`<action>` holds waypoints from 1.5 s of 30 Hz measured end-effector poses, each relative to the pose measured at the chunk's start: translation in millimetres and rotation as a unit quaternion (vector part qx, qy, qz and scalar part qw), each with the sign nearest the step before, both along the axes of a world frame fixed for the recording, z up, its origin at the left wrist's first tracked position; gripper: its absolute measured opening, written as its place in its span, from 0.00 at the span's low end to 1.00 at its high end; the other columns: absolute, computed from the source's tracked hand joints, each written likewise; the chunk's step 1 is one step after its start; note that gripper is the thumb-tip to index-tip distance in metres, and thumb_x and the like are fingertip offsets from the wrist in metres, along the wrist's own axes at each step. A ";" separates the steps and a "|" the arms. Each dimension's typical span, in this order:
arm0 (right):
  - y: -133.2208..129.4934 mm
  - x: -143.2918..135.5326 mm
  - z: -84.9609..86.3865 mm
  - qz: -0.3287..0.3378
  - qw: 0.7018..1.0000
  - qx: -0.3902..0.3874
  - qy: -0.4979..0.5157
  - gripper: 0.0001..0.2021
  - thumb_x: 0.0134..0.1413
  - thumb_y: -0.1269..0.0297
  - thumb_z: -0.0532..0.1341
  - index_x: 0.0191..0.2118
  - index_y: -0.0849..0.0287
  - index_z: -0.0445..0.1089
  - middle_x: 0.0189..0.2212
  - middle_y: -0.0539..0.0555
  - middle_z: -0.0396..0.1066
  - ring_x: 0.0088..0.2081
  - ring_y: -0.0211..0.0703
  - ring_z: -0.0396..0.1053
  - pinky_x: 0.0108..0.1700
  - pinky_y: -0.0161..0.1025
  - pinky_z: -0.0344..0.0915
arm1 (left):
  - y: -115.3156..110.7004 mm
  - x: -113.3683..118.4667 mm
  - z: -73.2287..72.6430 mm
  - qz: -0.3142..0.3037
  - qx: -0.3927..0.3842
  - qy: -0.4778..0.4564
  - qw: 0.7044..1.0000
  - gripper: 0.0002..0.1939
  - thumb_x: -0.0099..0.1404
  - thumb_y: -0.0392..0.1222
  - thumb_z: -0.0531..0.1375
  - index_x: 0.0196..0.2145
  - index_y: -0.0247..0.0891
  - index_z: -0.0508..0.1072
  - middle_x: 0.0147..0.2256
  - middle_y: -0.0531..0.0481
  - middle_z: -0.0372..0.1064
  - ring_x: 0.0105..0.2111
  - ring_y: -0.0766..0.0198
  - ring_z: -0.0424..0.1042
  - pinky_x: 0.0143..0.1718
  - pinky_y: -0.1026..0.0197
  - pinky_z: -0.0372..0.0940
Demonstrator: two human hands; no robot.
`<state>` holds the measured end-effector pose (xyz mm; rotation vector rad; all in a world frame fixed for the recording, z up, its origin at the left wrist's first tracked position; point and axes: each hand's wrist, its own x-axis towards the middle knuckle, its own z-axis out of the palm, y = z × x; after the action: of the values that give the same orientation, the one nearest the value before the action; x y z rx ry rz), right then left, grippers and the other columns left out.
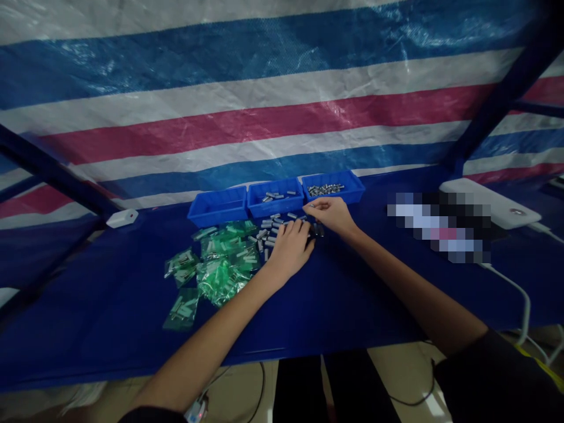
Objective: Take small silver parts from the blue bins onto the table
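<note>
1. A striped tarp point(264, 94) in blue, white and pink hangs behind your bench and fills the upper view.
2. The bench point(110, 305) in front of you has a dark blue top; dark frame bars cross at the far left and right.
3. A white box point(489, 202) sits at the far right of the bench, with a white cable point(520, 294) running from that side over the front edge.
4. Three blue trays point(218, 207) stand in a row at the back. The left one looks bare from here, the middle holds a few metal pieces, the right holds a denser heap.
5. A spread of green bags point(215, 264) lies left of your hands, each with small metal parts inside.
6. A small white block point(122, 218) lies apart at the far left.
7. Your left hand point(291, 247) rests palm down, fingers curled loosely, on the loose pins point(268, 230) just in front of the middle tray. You cannot tell whether it has hold of any.
8. Your right hand point(332, 214) sits just beside the left, in front of the right tray, fingers drawn together in a pinch. Something small seems caught at the tips, too small to identify.
9. The pins are scattered on the bench between the bags and your hands, just before the trays.
</note>
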<state>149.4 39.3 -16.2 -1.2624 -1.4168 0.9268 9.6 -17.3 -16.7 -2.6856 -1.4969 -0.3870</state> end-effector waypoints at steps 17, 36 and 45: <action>-7.5 -5.3 14.9 0.052 0.992 -0.055 0.105 0.10 0.51 0.63 0.60 0.39 0.58 0.74 0.33 0.53 0.76 0.31 0.36 0.71 0.34 0.34 0.67 | 8.9 -7.0 9.0 0.050 -0.058 -0.082 0.994 0.10 0.58 0.49 0.62 0.31 0.40 0.75 0.33 0.49 0.70 0.40 0.55 0.66 0.45 0.51 0.56; -21.3 -15.2 22.1 0.189 0.926 -0.187 0.270 0.11 0.51 0.61 0.63 0.42 0.54 0.74 0.39 0.53 0.75 0.42 0.39 0.71 0.45 0.38 0.68 | 11.5 -8.2 23.8 0.070 0.080 -0.412 0.905 0.18 0.57 0.35 0.60 0.46 0.41 0.66 0.45 0.47 0.66 0.43 0.61 0.65 0.45 0.57 0.60; -27.4 -19.8 28.6 0.120 0.984 -0.005 0.131 0.12 0.44 0.56 0.65 0.34 0.58 0.75 0.26 0.49 0.73 0.29 0.35 0.67 0.32 0.35 0.64 | 15.7 -7.6 21.4 0.094 -0.081 -0.539 0.833 0.17 0.66 0.50 0.50 0.25 0.38 0.63 0.26 0.53 0.59 0.29 0.67 0.61 0.34 0.62 0.59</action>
<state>129.5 12.0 12.4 -0.9490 -1.3733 1.2174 2.0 -1.5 4.7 -2.4043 -1.9881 -2.0861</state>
